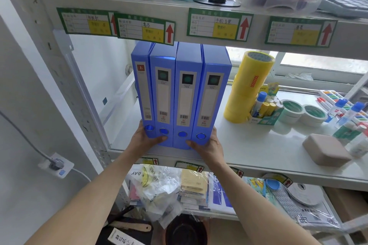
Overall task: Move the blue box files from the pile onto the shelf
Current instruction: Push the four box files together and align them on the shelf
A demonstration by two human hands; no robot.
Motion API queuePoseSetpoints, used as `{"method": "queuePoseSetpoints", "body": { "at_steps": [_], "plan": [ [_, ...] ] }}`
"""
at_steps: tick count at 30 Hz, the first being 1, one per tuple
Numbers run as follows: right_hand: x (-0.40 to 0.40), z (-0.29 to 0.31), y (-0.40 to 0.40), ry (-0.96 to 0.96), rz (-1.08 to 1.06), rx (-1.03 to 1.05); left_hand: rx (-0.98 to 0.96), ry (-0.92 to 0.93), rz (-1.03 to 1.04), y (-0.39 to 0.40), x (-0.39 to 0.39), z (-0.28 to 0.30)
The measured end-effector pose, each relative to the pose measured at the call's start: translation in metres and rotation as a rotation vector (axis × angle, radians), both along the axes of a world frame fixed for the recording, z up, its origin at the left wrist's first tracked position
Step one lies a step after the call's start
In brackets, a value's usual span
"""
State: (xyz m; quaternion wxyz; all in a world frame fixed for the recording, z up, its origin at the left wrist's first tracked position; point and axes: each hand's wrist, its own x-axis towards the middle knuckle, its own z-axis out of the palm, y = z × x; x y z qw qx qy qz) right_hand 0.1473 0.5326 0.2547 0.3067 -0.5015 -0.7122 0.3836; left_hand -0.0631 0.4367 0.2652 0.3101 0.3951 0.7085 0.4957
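Several blue box files (180, 93) stand upright side by side on the white middle shelf (258, 145), spines toward me, each with a label strip and a round finger hole at the bottom. My left hand (146, 139) presses on the lower left side of the row, thumb across the front of the spines. On the lower right side my right hand (207, 144) does the same. The row sits near the shelf's front edge, at its left end. No pile of files is in view.
Right of the files stand stacked yellow tape rolls (249, 87), a box of glue sticks (264, 109), white tape rolls (304, 113), markers and a beige case (326, 152). The upper shelf (179, 23) hangs just above the file tops. Bags and papers (179, 191) fill the shelf below.
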Motion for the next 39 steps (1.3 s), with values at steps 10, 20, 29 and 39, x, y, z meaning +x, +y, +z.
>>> {"method": "queuePoseSetpoints", "body": {
  "at_steps": [10,20,29,39],
  "plan": [
    [0.003,0.0,0.005,0.036,0.024,-0.015,-0.009,0.023,-0.006,-0.001,0.0,0.004],
    [0.009,0.006,0.001,0.04,0.009,-0.045,0.055,0.064,0.034,-0.011,0.004,0.02],
    [0.014,0.057,-0.008,0.131,-0.006,0.328,0.34,0.238,0.203,-0.018,0.019,0.072],
    [0.01,0.072,-0.014,0.131,0.025,0.33,0.278,0.303,0.195,-0.02,0.032,0.088]
  ]
}}
